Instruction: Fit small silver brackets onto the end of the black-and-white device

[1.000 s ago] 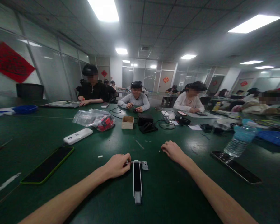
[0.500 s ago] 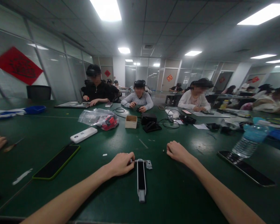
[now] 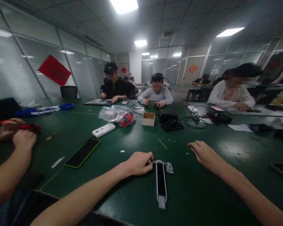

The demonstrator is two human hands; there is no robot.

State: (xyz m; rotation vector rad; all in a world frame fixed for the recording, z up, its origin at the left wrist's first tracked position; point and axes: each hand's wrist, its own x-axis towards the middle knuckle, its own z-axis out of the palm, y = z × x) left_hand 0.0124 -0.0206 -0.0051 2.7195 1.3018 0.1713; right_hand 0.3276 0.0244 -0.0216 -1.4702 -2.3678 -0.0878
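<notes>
A long, narrow piece with a white frame and black middle lies on the green table in front of me, its grey tip towards me. A metal bracket with holes sticks out to the right at its far end. My left hand rests on the table at the left of that end, fingers closed round a small metal part; its hidden portion I cannot make out. Off to the right, my right hand hovers at or just above the table, fingers stretched out and holding nothing. A tiny white bit lies beside it.
Left of my arm lie a green-edged phone, a white power bank and a brush. Farther back are a plastic bag with red things, a small open box and black devices. A co-worker's hands are at left.
The view has turned left, so things sit farther right in the picture and a co-worker's hands show more. My right hand's fingers have straightened from a curl. The left hand keeps its grip.
</notes>
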